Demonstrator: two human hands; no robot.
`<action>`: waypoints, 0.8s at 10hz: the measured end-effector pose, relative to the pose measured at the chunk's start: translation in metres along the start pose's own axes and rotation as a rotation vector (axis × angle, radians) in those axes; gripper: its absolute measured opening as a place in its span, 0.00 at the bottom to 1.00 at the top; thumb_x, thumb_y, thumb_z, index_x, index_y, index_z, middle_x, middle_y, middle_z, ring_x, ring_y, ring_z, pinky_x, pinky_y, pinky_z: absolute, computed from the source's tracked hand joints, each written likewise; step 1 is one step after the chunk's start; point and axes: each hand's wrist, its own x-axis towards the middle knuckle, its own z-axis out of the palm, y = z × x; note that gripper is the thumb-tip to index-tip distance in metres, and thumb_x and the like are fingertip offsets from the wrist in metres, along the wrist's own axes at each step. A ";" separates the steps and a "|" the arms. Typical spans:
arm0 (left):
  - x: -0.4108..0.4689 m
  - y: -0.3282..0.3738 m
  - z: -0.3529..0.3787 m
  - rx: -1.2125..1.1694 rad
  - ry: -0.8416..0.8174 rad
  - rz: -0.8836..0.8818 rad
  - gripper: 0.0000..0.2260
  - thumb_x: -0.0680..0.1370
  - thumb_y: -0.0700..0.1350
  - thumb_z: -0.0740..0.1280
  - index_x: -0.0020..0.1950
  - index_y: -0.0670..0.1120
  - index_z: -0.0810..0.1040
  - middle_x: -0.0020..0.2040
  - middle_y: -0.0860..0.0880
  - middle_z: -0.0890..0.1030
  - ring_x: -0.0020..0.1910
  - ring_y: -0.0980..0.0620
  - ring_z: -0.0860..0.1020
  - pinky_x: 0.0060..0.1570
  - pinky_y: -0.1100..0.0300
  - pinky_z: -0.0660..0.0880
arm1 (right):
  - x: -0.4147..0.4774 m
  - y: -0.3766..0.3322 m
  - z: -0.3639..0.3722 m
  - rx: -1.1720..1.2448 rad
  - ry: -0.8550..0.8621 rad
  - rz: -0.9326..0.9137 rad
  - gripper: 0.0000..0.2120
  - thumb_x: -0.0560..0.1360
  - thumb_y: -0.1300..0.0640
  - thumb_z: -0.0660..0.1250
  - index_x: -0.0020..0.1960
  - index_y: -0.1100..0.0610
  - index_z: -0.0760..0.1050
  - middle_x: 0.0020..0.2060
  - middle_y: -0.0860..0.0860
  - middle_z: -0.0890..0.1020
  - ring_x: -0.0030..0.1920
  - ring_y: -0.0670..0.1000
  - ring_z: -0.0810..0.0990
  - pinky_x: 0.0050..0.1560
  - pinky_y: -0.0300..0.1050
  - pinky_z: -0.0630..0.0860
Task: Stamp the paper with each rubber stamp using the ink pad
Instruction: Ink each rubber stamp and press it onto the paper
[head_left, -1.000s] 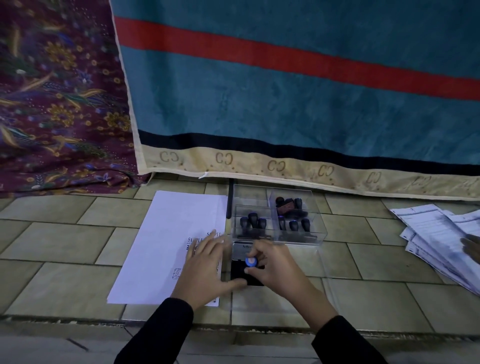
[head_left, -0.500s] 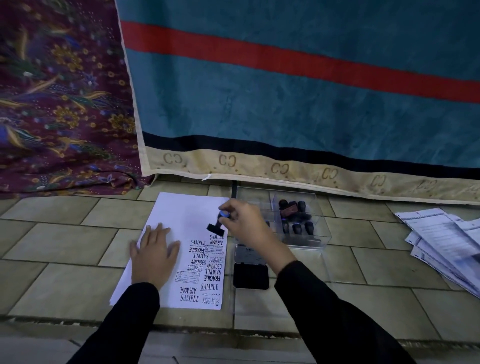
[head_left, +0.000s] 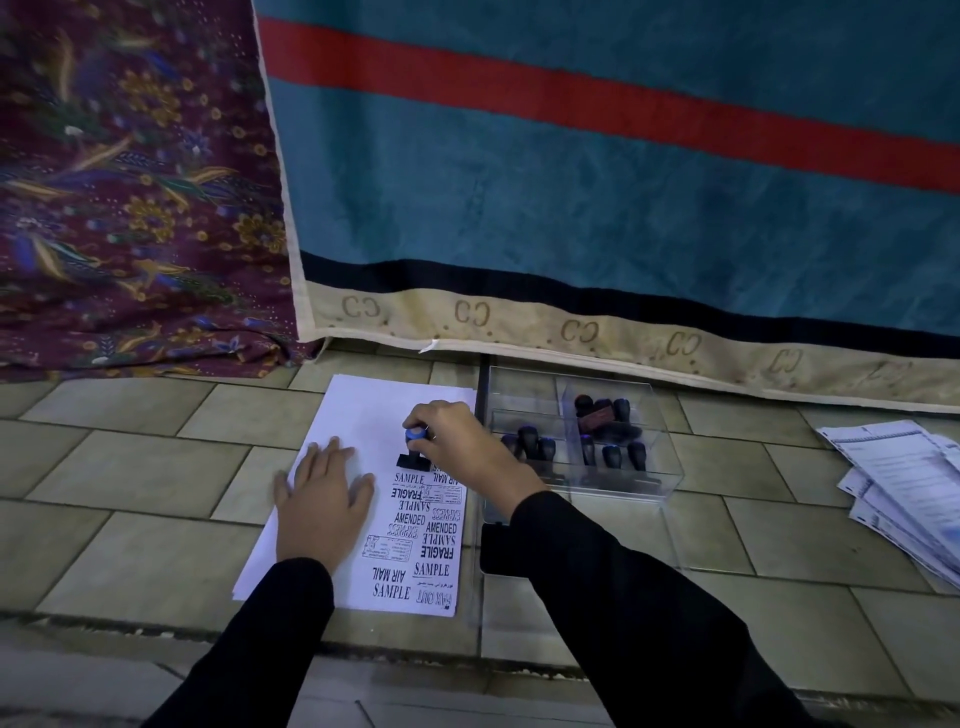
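paper (head_left: 358, 415) left of stamp box (head_left: 613, 467)

Both arms are covered by long black sleeves reaching to the wrists. The left hand (head_left: 323, 501) and right hand (head_left: 464, 451) are bare, without gloves.

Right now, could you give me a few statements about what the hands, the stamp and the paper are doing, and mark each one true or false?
1. The right hand grips a blue-topped black rubber stamp set on the white sheet of paper. True.
2. The left hand is lifted off the paper. False: it lies flat on the sheet, palm down.
3. The paper has no prints yet. False: it already shows black words such as SAMPLE, FRAGILE and AIR MAIL.
4. More dark stamps sit in the clear plastic compartment box to the right of the paper. True.
5. The black ink pad lies left of the paper. False: it lies on the right, below the box.
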 end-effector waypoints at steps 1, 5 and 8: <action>0.000 0.000 0.001 0.002 0.002 -0.001 0.21 0.80 0.53 0.58 0.72 0.49 0.67 0.77 0.50 0.62 0.77 0.51 0.55 0.74 0.43 0.48 | 0.001 0.001 0.002 -0.001 0.006 -0.004 0.09 0.74 0.63 0.67 0.54 0.61 0.77 0.49 0.57 0.80 0.47 0.53 0.78 0.47 0.39 0.71; 0.003 -0.004 0.006 0.019 0.017 -0.005 0.21 0.80 0.54 0.59 0.72 0.48 0.68 0.77 0.50 0.63 0.77 0.50 0.56 0.74 0.43 0.49 | 0.001 0.003 0.013 -0.026 0.007 -0.002 0.07 0.73 0.65 0.67 0.51 0.62 0.78 0.49 0.58 0.81 0.49 0.56 0.79 0.49 0.46 0.75; 0.003 -0.004 0.007 0.026 0.022 -0.008 0.21 0.80 0.54 0.59 0.71 0.49 0.68 0.77 0.50 0.63 0.77 0.50 0.56 0.74 0.43 0.48 | 0.005 0.002 0.018 -0.011 -0.016 0.046 0.04 0.72 0.67 0.66 0.43 0.60 0.76 0.48 0.59 0.81 0.48 0.57 0.79 0.47 0.46 0.77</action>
